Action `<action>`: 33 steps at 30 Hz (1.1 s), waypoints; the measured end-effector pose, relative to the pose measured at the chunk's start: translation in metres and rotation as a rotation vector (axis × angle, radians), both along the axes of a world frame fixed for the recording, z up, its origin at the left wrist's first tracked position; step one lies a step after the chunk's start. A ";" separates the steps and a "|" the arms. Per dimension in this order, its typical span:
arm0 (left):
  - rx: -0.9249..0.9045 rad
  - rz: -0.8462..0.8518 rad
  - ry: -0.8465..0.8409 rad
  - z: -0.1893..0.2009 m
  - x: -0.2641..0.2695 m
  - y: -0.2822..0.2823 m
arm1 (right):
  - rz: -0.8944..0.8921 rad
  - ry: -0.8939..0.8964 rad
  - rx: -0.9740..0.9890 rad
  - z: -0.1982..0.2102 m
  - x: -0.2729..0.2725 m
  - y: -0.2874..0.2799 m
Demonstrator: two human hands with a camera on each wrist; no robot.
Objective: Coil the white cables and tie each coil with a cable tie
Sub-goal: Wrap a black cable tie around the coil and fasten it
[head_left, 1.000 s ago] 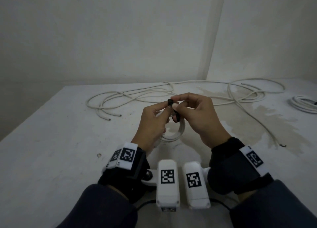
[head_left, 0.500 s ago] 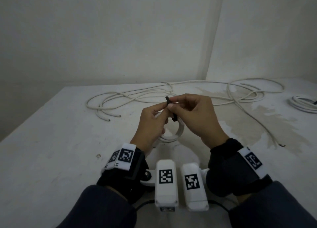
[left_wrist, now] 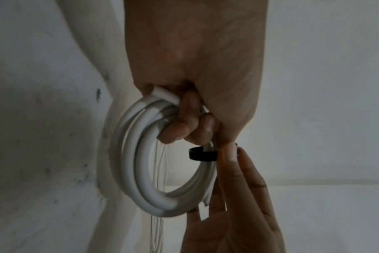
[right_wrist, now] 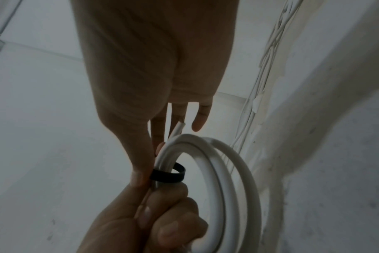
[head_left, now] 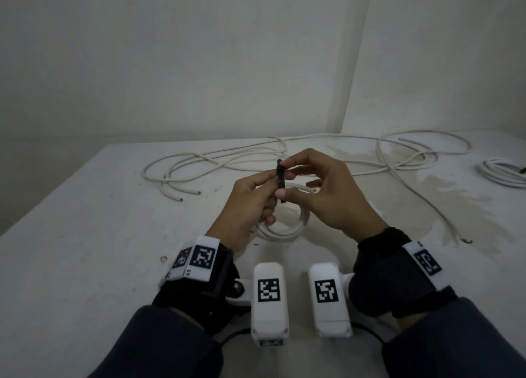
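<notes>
A small coil of white cable (head_left: 284,231) hangs between my hands above the table. My left hand (head_left: 267,190) grips the top of the coil (left_wrist: 138,171), its fingers (left_wrist: 184,119) curled round the strands. A black cable tie (head_left: 280,178) is looped round the coil beside that grip; the loop (left_wrist: 202,154) shows in the left wrist view. My right hand (head_left: 287,183) pinches the tie (right_wrist: 167,174) between thumb and forefinger, the other fingers spread. One cut cable end (head_left: 308,190) sticks out toward the right hand.
Several loose white cables (head_left: 213,164) sprawl across the far part of the white table (head_left: 85,235), reaching right to a stained patch (head_left: 455,201). Another coil (head_left: 501,173) lies at the far right edge. Walls meet in a corner behind the table.
The black tie now stands more upright between my fingertips. My right hand's other fingers have spread, and a cable end shows. Both hands stay in place.
</notes>
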State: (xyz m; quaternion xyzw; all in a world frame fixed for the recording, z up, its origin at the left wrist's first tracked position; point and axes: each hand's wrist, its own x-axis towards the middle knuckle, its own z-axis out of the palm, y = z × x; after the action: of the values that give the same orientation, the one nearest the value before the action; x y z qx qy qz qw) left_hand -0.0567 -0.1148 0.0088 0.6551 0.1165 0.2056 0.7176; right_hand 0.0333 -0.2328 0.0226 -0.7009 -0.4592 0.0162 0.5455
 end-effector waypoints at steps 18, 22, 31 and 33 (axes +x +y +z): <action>-0.069 -0.110 0.035 0.005 -0.002 -0.003 | -0.017 -0.008 0.060 0.000 0.001 -0.001; -0.108 -0.123 0.053 0.006 -0.003 -0.003 | -0.012 -0.021 0.045 -0.001 0.001 -0.002; -0.136 -0.113 0.106 0.004 -0.002 -0.006 | -0.029 -0.033 0.070 -0.005 0.006 0.002; -0.131 -0.084 0.090 0.003 -0.001 -0.005 | -0.008 0.000 0.051 -0.005 0.006 0.002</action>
State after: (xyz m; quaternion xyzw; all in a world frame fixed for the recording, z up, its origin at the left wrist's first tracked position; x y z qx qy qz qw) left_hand -0.0577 -0.1202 0.0120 0.6198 0.1342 0.1375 0.7609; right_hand 0.0392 -0.2307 0.0173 -0.6885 -0.4567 0.0022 0.5633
